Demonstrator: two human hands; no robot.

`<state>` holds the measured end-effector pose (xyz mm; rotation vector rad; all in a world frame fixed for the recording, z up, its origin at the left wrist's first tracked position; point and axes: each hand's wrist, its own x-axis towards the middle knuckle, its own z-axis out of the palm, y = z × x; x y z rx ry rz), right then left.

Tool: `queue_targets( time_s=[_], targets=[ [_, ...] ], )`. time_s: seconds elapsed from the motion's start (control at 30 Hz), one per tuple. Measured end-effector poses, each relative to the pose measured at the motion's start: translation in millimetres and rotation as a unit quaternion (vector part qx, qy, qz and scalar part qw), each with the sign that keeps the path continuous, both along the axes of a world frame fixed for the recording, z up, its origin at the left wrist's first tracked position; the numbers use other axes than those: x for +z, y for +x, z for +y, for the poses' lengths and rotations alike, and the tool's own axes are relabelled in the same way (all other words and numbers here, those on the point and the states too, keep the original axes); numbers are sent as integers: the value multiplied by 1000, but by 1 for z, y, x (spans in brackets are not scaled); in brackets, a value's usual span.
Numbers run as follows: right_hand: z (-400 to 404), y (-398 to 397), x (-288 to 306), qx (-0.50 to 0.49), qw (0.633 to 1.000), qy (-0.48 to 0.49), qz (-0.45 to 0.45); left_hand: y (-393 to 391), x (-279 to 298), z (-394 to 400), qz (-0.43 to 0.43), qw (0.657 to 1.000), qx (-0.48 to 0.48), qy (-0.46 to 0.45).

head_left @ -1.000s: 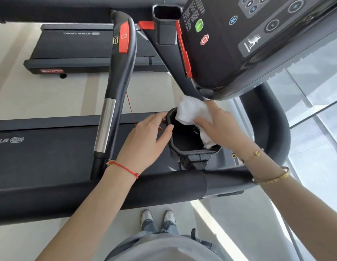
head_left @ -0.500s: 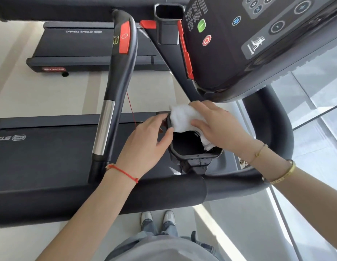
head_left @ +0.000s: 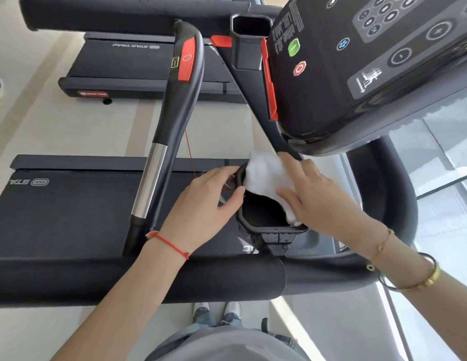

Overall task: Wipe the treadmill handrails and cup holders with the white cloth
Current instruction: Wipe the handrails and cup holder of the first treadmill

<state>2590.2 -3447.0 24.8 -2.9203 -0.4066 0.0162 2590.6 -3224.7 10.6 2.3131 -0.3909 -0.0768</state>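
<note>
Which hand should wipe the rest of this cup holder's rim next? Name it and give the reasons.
Right. The right hand already presses the white cloth onto the far rim of the cup holder. The left hand holds no cloth; it grips the holder's left edge, steadying it.

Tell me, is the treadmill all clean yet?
Not yet. Nothing looks finished for certain. Right now the right hand presses the white cloth on the far rim of the near cup holder, while the left hand steadies its side. The second cup holder and the handrail are untouched at this moment.
</note>
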Motion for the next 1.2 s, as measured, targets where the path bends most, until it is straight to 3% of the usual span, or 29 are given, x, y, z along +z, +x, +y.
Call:
queue_targets(
  time_s=[0.17, 0.3, 0.5, 0.73, 0.9, 1.07, 1.2],
  targets=[
    [21, 27, 1, 25, 997, -59, -36, -1, 1, -2, 4, 1000, 1, -1],
    [10, 11, 3, -36, 997, 73, 2, -1, 0, 0, 7, 1000, 1, -3],
    [7, -31, -6, -187, 972, 131, 57, 0, -2, -1, -1, 1000, -4, -11],
    [14, 2, 3, -182, 958, 196, 100, -1, -5, -1, -23, 1000, -2, -11],
    [5, -34, -10, -227, 944, 209, 117, -2, -6, -1, -22, 1000, -4, -8],
    [8, -10, 0, -159, 963, 191, 104, -2, -5, -3, -16, 1000, -3, -11],
    [15, 11, -2, -27, 999, 46, 3, -2, -5, -2, -16, 1000, 4, -4]
  ],
)
